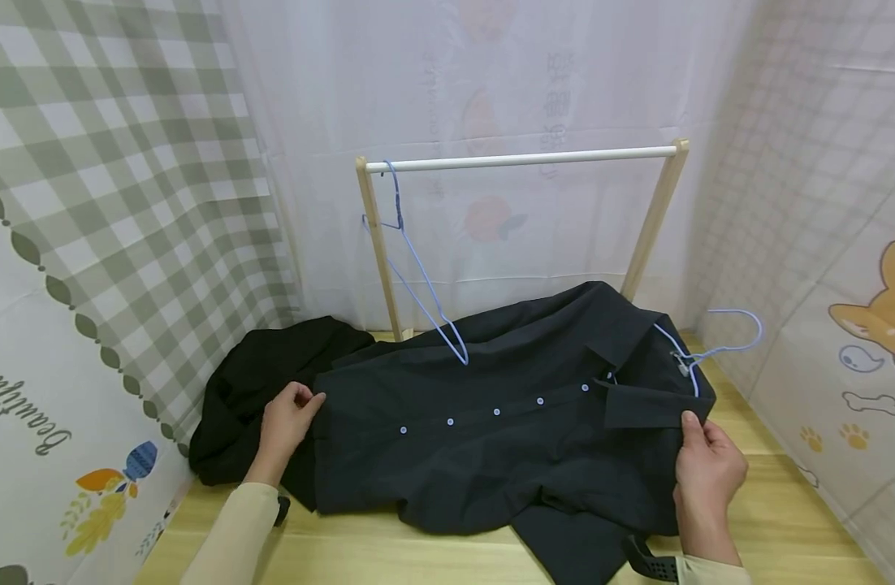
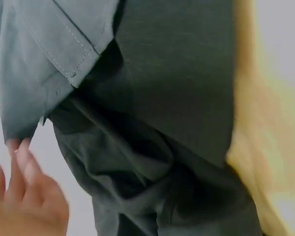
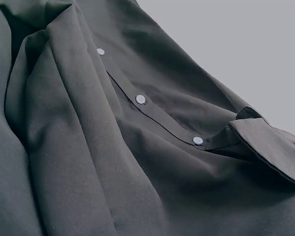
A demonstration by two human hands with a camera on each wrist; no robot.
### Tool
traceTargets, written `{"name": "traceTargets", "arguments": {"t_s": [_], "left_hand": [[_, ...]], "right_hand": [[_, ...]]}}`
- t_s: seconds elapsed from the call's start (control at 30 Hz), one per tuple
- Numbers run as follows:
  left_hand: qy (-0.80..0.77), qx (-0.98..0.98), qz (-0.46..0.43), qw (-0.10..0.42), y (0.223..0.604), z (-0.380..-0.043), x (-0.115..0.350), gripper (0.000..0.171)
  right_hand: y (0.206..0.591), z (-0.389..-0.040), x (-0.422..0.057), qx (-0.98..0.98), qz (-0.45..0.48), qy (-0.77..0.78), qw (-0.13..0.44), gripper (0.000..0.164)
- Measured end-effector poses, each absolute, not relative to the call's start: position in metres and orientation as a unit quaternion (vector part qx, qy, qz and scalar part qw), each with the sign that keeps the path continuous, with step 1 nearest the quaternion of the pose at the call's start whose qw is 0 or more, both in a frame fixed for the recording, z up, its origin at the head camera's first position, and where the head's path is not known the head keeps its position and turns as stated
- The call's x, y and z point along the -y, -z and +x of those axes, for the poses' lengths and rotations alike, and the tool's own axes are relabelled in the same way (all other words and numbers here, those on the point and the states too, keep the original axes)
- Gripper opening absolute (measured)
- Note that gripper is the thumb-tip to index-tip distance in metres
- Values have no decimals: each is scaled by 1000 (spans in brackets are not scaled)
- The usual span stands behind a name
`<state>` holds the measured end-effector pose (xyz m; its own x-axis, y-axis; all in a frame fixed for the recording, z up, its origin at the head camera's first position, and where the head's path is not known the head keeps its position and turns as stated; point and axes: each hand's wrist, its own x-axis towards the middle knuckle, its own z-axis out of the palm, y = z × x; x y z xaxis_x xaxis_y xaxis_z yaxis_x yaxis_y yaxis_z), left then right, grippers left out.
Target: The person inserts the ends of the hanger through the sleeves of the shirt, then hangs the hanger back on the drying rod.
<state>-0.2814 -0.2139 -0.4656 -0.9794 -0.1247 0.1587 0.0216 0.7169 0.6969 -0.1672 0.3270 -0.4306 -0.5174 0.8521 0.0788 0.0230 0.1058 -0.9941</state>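
Note:
A black button-up shirt [image 1: 477, 382] lies spread sideways, its collar [image 1: 641, 406] to the right and its pale buttons in a row. A blue wire hanger [image 1: 725, 349] sits inside its neck, the hook sticking out to the right. At the hem on the left, my left hand [image 1: 290, 422] pinches the cloth; the left wrist view shows its fingertips [image 2: 24, 145] at the fabric's edge. My right hand [image 1: 709, 467] grips the shirt by the shoulder, just below the collar. Only shirt front and buttons [image 3: 140, 99] appear in the right wrist view; that hand is out of it.
Behind the shirt stands a rack with a white rail [image 1: 521, 159] and wooden legs. Another blue hanger [image 1: 425, 268] hangs at its left end. Bunched black cloth [image 1: 272, 366] lies left on the wooden table [image 1: 769, 504]. Patterned curtains [image 1: 126, 106] enclose the sides.

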Motion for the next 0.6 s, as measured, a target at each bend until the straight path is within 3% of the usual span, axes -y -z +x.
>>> {"name": "traceTargets", "arguments": {"t_s": [0.13, 0.2, 0.27, 0.43, 0.6], "left_hand": [[287, 957, -40, -19, 474, -265, 216, 38], [245, 966, -67, -48, 479, -258, 216, 45], [222, 970, -84, -60, 483, -253, 216, 46], [234, 965, -97, -66, 482, -251, 218, 27], [417, 905, -51, -73, 468, -262, 224, 18]], "right_hand": [[431, -168, -327, 650, -337, -580, 356, 37], [430, -168, -327, 648, -340, -584, 351, 36], [430, -168, -327, 648, -344, -584, 346, 37], [430, -167, -327, 645, -345, -587, 346, 37], [429, -168, -327, 649, -341, -582, 351, 38]]}}
